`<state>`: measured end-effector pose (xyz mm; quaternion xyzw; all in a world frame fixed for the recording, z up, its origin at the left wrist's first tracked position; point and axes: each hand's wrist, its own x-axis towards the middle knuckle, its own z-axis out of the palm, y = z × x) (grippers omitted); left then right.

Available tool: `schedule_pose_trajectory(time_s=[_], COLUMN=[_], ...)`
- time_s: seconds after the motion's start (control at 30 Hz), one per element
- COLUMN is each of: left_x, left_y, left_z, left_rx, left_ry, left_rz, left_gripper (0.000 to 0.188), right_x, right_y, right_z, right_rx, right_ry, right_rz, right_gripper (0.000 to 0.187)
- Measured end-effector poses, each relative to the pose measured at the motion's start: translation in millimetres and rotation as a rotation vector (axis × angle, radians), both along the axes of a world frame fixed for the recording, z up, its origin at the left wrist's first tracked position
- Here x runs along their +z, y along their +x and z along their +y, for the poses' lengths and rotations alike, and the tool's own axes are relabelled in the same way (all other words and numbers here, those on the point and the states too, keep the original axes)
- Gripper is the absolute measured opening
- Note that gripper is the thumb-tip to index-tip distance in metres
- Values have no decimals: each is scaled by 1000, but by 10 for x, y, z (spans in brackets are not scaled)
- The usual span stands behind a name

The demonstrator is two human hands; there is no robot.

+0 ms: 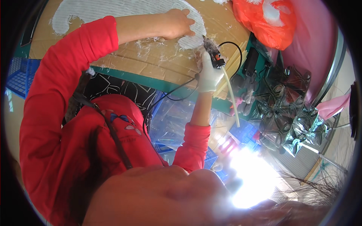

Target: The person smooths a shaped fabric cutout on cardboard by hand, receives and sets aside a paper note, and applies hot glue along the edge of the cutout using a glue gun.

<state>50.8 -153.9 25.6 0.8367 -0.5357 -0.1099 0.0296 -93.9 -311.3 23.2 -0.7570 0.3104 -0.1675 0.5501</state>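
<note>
My right hand (209, 75), in a white glove, is closed around a dark hot glue gun (212, 49). A long pale glue stick (230, 96) sticks out of the gun's back, and its nozzle touches or nearly touches the edge of a white, textured, curved piece of fabric (128, 15). On that fabric, close to the nozzle, lies my bare left hand (176, 23) with its fingers apart. Under the fabric is brown cardboard (124, 52), strewn with white threads.
A red plastic bag (264, 22) holding white material sits at the far right. Dark, shiny flower-shaped pieces (283, 101) hang or lie at the right. The gun's black cable (241, 56) loops beside it. Blue baskets (22, 75) stand at the left and below the green table edge (143, 76).
</note>
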Motion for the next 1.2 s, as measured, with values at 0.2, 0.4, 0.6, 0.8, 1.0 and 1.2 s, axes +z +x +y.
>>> schedule_pose_trajectory(time_s=[0.2, 0.4, 0.6, 0.8, 1.0, 1.2], left_x=[-30, -24, 53, 72, 42, -5], left_y=[-3, -1, -36, -24, -20, -20], left_z=[19, 0, 18, 26, 32, 13], left_rx=[9, 9, 5, 8, 6, 16], left_ry=[-14, -7, 16, 4, 17, -23], left_rz=[-24, 0, -2, 34, -4, -3], left_gripper=[68, 67, 64, 59, 60, 64], right_x=[55, 23, 115, 233, 228, 224], right_y=[91, 20, 27, 2, -36, -7], right_z=[18, 26, 99, 194, 213, 212], right_rx=[18, -32, 4, 0, 47, 28], right_ry=[-38, -29, -4, 135, 35, 136], right_rz=[72, 64, 5, 59, 9, 0], right_gripper=[40, 21, 18, 20, 24, 25])
